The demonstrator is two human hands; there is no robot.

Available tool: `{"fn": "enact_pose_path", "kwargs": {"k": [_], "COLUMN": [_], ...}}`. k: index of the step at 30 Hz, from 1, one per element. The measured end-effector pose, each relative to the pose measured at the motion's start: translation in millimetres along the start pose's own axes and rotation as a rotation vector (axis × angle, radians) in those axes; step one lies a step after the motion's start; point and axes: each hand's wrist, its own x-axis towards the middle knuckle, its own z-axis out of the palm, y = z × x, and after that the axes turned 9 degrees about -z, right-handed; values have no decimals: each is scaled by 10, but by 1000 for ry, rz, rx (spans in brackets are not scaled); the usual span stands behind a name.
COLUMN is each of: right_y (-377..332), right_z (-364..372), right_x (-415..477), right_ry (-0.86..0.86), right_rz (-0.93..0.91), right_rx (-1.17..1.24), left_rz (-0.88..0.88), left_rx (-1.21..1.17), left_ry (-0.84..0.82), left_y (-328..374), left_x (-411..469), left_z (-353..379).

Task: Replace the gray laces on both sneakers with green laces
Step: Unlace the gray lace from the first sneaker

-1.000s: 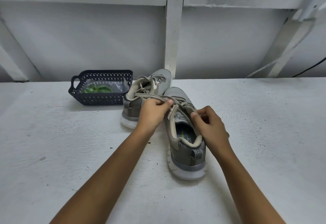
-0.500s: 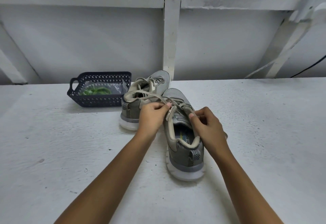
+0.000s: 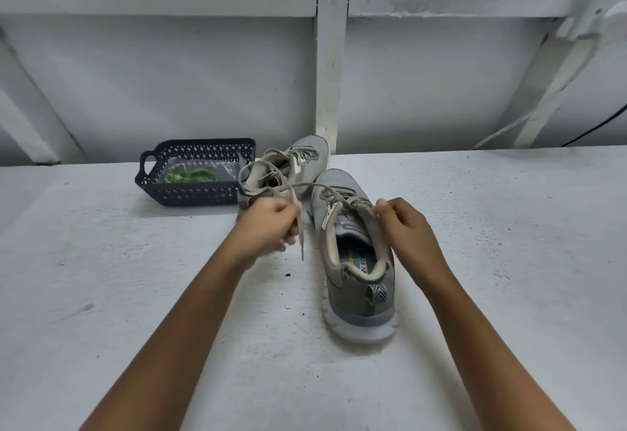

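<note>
Gray lace (image 3: pixel 339 193) from the near sneaker (image 3: pixel 359 298) ran leftward out of the upper eyelets into the left hand (image 3: pixel 268 227). Its curled fingers pinched the strand, and the free end dangled below the fist toward the desk (image 3: pixel 118 294). The right hand (image 3: pixel 403 230) gripped the sneaker's upper beside the top eyelets, fingers curled over the collar. Whether it also pinched a strand could not be told.

The split looked sensible: one hand braced the shoe against sliding or tipping while the other drew the lace sideways out of its holes. The sneaker stood upright on its sole, heel toward the person.

The far sneaker (image 3: pixel 305 152) stood just behind and to the left, also laced in gray. Its loose loops crossed the pulled strand in view, so a snag there seemed possible. Beside it on the left, the dark basket (image 3: pixel 190 194) held the green laces (image 3: pixel 196 176) in what looked like a clear bag. They were near enough for the relacing, which was not yet begun.

Bare desk spread left, right and in front of the hands, leaving room for a long sideways pull. Room was tighter at the back, where the desk's rear edge lay just past the far sneaker's toe. Beyond that edge stood the white wall and its upright post (image 3: pixel 330 74).
</note>
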Motion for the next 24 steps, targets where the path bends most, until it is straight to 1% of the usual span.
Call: {"fn": "enact_pose_path", "kwargs": {"k": [1,3,4,5,8,10,12,14,16,18,20,22,24], "right_y": [19,60,81,99,141,153,174,173,127,40,-40,-105,-176], "right_z": [-10,-31,-33,-33,-23,-10,11,16,-6,-48,-94,-138,-177], "right_x": [49,158,216,279,463,545,591,603,574,508,425,339,258], "right_ry": [-11,-31,-53,-81,-182,-246,-262,-235,-190,-142,-109,-87,-76], "right_rz": [-8,-34,-47,-59,-73,-56,-45,-63,-83,-107,-133,-151,-170], "right_rx": [-11,-39,-60,-84,-173,-211,-228,-249,-244,-190,-164,-153,-125], "left_rz": [-14,-3,18,41,152,269,418,567,644,630,579,564,535], "left_rx": [197,571,684,734,710,638,599,679,795,898,959,890,706], "left_ry": [-31,-23,11,47,173,253,325,384,355,289,251,254,246], "left_y": [-33,-63,-54,-22,120,189,224,221,208,206,210,234,281], "left_x": [-23,-63,-92,-117,-182,-151,-54,97,246,334,378,353,247], "left_z": [-49,-113,-130,-132,-86,-32,35,107,165,209,223,215,197]}}
